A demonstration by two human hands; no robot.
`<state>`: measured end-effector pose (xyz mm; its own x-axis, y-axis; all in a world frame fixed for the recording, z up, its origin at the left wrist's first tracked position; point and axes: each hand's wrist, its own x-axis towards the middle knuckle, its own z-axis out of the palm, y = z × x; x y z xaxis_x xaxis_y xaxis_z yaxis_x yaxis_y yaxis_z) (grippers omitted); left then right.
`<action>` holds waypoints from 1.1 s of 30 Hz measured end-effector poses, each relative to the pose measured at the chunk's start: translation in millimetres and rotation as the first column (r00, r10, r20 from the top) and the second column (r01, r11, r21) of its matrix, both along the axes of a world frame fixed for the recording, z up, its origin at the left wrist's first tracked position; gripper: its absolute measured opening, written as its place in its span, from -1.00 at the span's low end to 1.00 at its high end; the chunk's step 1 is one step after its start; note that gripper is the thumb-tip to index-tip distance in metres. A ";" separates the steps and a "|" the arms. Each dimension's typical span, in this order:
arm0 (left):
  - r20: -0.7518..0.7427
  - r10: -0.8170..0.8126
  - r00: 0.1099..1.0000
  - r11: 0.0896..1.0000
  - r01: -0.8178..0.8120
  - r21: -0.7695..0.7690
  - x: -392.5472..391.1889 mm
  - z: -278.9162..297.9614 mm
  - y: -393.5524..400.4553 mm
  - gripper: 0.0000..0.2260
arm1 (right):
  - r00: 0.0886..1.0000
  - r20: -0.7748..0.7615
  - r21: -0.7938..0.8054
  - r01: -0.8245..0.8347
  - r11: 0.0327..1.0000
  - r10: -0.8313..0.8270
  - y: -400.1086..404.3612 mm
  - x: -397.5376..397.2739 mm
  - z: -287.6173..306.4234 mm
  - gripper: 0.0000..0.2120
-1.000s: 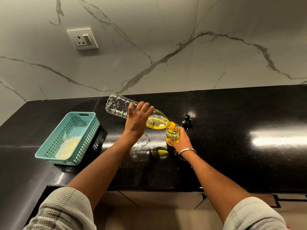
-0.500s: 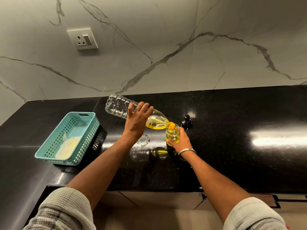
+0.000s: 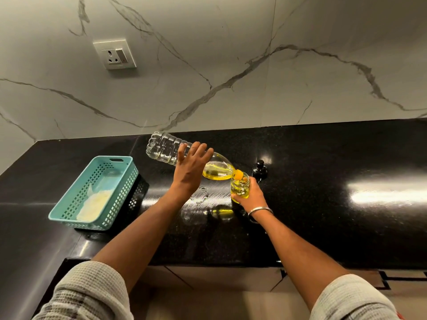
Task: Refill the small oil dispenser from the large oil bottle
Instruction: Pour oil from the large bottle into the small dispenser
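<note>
Nearest the camera, two forearms in pale checked sleeves reach out over the front edge of a glossy black countertop. The right hand, a metal bangle at its wrist, wraps its fingers round the small oil dispenser, a clear little jar holding yellow oil, and keeps it upright just above the counter. The left hand grips the large oil bottle around its middle, fingers spread over the top of the clear ribbed plastic. The bottle is tipped nearly flat, its base toward the wall on the left and its orange neck pointing down to the right, right at the dispenser's open mouth; the yellow oil left in the bottle is pooled in the shoulder by the neck. Left of the arms, a teal plastic basket sits on the counter with something pale lying inside it. Just beyond the dispenser a small black cap stands on the counter. Behind everything rises a white marble-veined wall, with a power socket set in it at upper left.
</note>
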<state>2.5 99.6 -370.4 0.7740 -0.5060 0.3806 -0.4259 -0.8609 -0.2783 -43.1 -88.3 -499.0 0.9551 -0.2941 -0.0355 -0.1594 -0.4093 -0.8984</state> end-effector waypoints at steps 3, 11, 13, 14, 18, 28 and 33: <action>0.003 -0.001 1.000 1.000 0.001 0.002 1.0 -0.9 0.3 -0.38 | 1.000 0.004 0.006 0.006 1.000 -0.006 0.3 -1.1 1.8 -0.41; 0.005 -0.005 1.000 1.000 0.005 0.003 0.2 -0.8 0.9 -0.37 | 1.000 -0.005 0.003 0.002 1.000 -0.002 0.6 -0.7 1.1 -0.40; 0.006 -0.002 1.000 1.000 0.002 0.002 0.2 -0.6 1.1 -0.37 | 1.000 -0.003 -0.004 -0.006 1.000 0.006 0.2 -1.1 1.1 -0.40; 0.008 -0.003 1.000 1.000 0.003 -0.002 0.4 -0.3 1.3 -0.36 | 1.000 -0.003 -0.005 -0.007 1.000 0.007 0.0 -1.2 1.0 -0.39; 0.007 -0.002 1.000 1.000 0.002 -0.005 0.9 0.3 1.7 -0.36 | 1.000 -0.008 0.012 0.000 1.000 0.000 0.1 -0.9 1.3 -0.39; -0.009 -0.001 1.000 1.000 0.001 -0.003 0.2 -0.1 0.4 -0.35 | 1.000 -0.004 0.019 0.000 1.000 0.000 -0.1 -0.8 1.3 -0.38; -0.011 -0.002 1.000 1.000 0.002 -0.007 0.1 0.7 0.6 -0.35 | 1.000 0.000 0.015 0.002 1.000 -0.002 0.7 -1.6 3.2 -0.41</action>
